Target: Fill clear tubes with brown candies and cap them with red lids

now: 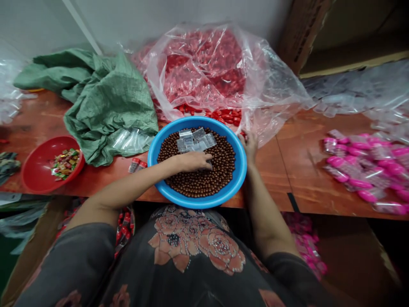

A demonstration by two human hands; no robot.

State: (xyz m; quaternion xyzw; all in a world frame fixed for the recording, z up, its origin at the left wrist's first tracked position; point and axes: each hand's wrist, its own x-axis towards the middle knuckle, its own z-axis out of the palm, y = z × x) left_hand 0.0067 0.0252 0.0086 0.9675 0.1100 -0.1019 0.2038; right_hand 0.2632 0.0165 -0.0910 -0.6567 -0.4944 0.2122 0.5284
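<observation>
A blue basin point(241, 170) full of small round brown balls point(191, 183) stands at the table's front edge. Several small clear plastic containers point(198, 140) lie on the balls. Inside the basin, my left hand point(195, 162) is closed low over the balls, just in front of these containers; whatever its curled fingers hold is unclear. Beyond the basin's right rim, my right hand point(251, 145) has its fingers closed around a small red plastic cap point(243, 134), partly hidden by them. Close behind the basin, more red caps point(225, 116) spill from a large clear bag point(204, 68).
Left are a green woven sack point(108, 102), a red bowl point(35, 170) of wrapped sweets, and small red-capped containers point(137, 164). Pink-capped containers point(367, 164) are piled right, with clear plastic pieces point(351, 91) behind. A cardboard box point(303, 38) stands at the back right.
</observation>
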